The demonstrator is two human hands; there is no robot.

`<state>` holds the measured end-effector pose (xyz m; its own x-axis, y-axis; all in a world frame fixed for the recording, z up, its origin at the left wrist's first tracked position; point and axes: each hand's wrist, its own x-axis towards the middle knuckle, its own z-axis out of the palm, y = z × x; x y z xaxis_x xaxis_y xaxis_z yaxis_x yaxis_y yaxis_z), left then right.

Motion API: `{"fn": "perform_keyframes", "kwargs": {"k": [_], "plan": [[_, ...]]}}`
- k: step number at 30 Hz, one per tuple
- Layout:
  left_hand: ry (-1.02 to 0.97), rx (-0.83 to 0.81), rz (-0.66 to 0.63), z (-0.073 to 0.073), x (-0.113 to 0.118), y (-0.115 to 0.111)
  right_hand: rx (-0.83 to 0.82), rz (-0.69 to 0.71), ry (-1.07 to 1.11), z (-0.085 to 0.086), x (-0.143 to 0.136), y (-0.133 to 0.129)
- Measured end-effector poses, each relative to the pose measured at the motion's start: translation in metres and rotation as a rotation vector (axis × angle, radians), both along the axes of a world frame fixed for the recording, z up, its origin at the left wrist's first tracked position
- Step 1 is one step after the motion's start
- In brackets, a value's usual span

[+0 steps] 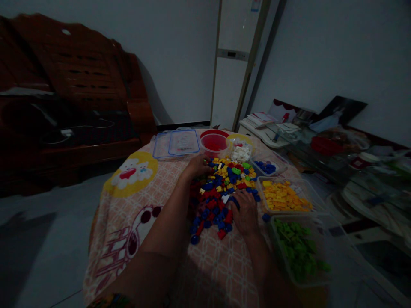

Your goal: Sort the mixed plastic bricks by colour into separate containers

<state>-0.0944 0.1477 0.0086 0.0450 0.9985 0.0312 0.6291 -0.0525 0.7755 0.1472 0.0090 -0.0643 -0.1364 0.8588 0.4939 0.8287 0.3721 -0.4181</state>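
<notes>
A mixed heap of toy building blocks (224,179) in red, blue, yellow, green and white lies on the patterned tablecloth (208,265). At the heap's far left edge rests my left hand (196,167), its fingers stretched onto the blocks and partly hidden. My right hand (245,211) lies on the near right side, fingers apart over the pieces. A dark blue block (236,202) sits by its thumb and index finger, beside a white block (225,199). I see neither hand lifting a piece.
Around the heap's right side stand clear tubs of green blocks (297,248), yellow blocks (284,196), blue blocks (265,167) and white blocks (241,152). A round tub (214,142) and blue-rimmed lids (176,143) are at the back. A cluttered glass table (298,139) stands right.
</notes>
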Motion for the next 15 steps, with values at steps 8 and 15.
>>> {"fn": "perform_keyframes", "kwargs": {"k": [8,15], "plan": [[-0.612,0.061,0.024,0.007,-0.005,-0.002,-0.014,0.001,0.003,0.001,-0.001,0.000],[-1.137,0.120,0.223,0.009,0.029,0.002,0.008,-0.008,0.010,0.001,-0.002,0.000]]}}
